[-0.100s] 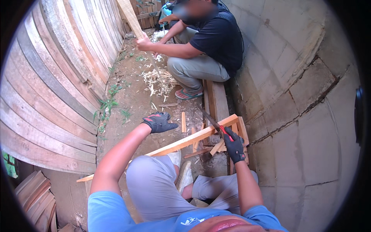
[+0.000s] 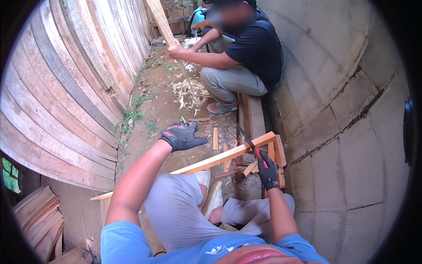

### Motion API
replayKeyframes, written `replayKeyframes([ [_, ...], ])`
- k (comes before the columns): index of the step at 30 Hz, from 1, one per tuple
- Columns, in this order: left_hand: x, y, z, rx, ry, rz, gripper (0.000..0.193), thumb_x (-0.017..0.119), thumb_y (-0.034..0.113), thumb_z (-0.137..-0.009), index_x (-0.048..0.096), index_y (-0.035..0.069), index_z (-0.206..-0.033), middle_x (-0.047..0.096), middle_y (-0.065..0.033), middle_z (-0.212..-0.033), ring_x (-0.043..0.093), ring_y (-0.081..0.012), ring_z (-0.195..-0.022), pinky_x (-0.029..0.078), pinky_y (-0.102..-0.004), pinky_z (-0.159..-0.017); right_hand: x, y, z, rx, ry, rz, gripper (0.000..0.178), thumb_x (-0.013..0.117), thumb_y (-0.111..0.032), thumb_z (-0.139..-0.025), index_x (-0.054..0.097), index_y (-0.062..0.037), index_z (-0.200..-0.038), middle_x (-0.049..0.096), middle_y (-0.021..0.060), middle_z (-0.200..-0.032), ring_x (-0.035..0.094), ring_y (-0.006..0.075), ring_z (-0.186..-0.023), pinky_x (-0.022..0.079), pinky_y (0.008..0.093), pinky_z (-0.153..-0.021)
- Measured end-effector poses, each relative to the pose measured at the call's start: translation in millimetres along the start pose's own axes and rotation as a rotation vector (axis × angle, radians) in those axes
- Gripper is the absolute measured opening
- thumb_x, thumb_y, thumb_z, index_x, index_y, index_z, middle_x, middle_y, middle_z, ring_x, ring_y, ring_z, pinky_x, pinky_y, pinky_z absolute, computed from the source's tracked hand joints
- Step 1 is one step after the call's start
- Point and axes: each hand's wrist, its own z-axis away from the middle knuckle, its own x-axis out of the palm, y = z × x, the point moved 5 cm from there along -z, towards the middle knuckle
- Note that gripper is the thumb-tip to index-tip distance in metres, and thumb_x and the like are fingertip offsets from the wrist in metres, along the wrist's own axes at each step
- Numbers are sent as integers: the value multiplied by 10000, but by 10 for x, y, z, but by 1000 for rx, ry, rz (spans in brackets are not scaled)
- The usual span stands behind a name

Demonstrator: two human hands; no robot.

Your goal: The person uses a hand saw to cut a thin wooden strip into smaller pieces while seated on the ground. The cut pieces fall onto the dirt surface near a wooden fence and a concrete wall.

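Note:
My left hand [image 2: 182, 136], in a dark glove with red marks, hovers with its fingers stretched out and holds nothing. It is above the dirt, beyond a long pale strip of wood [image 2: 220, 157]. My gloved right hand [image 2: 267, 170] is wrapped round the red and black handle of a long-bladed knife [image 2: 249, 141]. The knife's dark, narrow blade points forward and left, crossing over the strip near its right end. The strip slants down to the left past my bent knee, and my left forearm and leg hide part of it.
Short wood pieces [image 2: 250, 168] lie around the strip's right end. Ahead, another person [image 2: 259, 57] sits on a timber beam [image 2: 252, 114], holding a board [image 2: 159, 20] beside wood shavings [image 2: 190, 93]. A plank fence [image 2: 57, 101] stands left, a block wall [image 2: 338, 154] right.
The view has turned slightly, so the surroundings sit further right. My left hand's fingers and thumb look a little further apart. My right hand still grips the knife, its blade over the strip.

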Motion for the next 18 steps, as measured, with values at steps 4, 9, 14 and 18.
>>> replayKeyframes([
  [4, 173, 618, 533, 15, 177, 186, 833, 674, 727, -887, 679, 45, -1365, 745, -216, -1274, 711, -398, -1192, 552, -470, -1027, -130, 321, 133, -62, 54, 61, 472, 657, -365, -1042, 659, -214, -1489, 734, 149, -1356, 681, 330, -1263, 498, 463, -1091],
  [9, 991, 643, 251, 186, 7, -141, 732, 683, 688, -868, 754, 84, -1277, 762, -204, -1239, 723, -381, -1181, 567, -462, -1024, -103, 49, 161, 136, -90, 82, 516, 702, -366, -1013, 646, -242, -1511, 786, 142, -1188, 763, 270, -993, 580, 412, -901],
  [14, 810, 575, -59, 124, 40, -104, 703, 661, 646, -864, 766, 112, -1310, 725, -148, -1379, 703, -346, -1254, 563, -476, -1048, -198, 132, -19, 185, -36, 115, 562, 752, -357, -964, 655, -252, -1507, 787, 104, -1106, 750, 197, -873, 584, 352, -815],
  [18, 798, 360, -153, 30, -31, -63, 671, 754, 567, -845, 741, 162, -1380, 698, -94, -1452, 668, -295, -1336, 539, -464, -1105, -132, 260, -162, 175, -36, 279, 576, 757, -352, -947, 659, -255, -1507, 771, 104, -1029, 735, 180, -789, 585, 355, -763],
])
